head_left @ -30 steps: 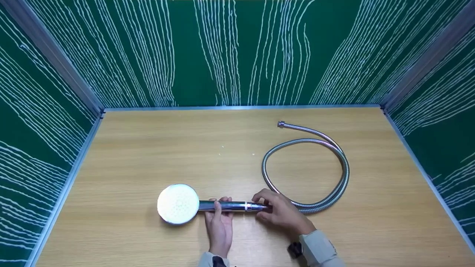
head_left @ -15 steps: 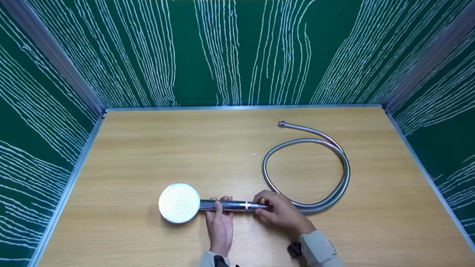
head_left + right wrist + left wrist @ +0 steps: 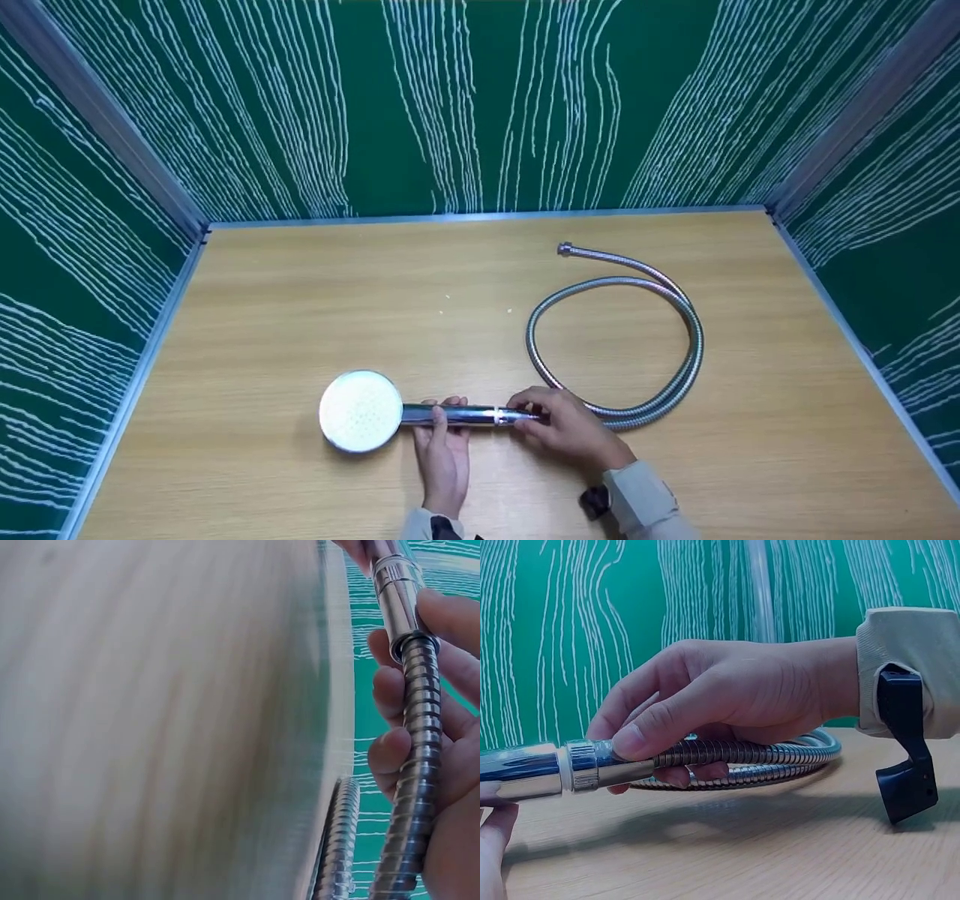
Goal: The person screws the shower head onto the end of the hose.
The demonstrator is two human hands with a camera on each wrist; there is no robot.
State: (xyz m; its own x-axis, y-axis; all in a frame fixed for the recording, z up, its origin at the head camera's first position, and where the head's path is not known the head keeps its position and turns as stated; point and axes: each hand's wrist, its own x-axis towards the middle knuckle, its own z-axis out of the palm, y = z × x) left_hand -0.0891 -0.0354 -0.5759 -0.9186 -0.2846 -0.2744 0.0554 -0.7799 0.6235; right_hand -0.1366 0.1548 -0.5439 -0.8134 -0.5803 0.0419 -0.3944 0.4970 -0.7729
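Observation:
A chrome shower head [image 3: 361, 412] with a pale round face lies at the left end of its handle, face up. My left hand [image 3: 444, 457] holds the handle from below, thumb over the top. At the handle's other end, my right hand [image 3: 574, 427] pinches the hose's metal end nut [image 3: 401, 607] between thumb and fingers. In the left wrist view the nut sits against the handle's end, with a thin white ring [image 3: 565, 769] between them. The ribbed metal hose [image 3: 735, 751] runs back under the right palm.
The rest of the hose lies looped on the wooden table [image 3: 300, 300] at the right, its free end nut [image 3: 565, 249] toward the back. Several tiny white bits are scattered mid-table. Green walls with white lines enclose the back and sides.
The shower head, both hands and the hose keep nearly the same places. The right fingers shift slightly around the nut, and the whole head view drifts a little.

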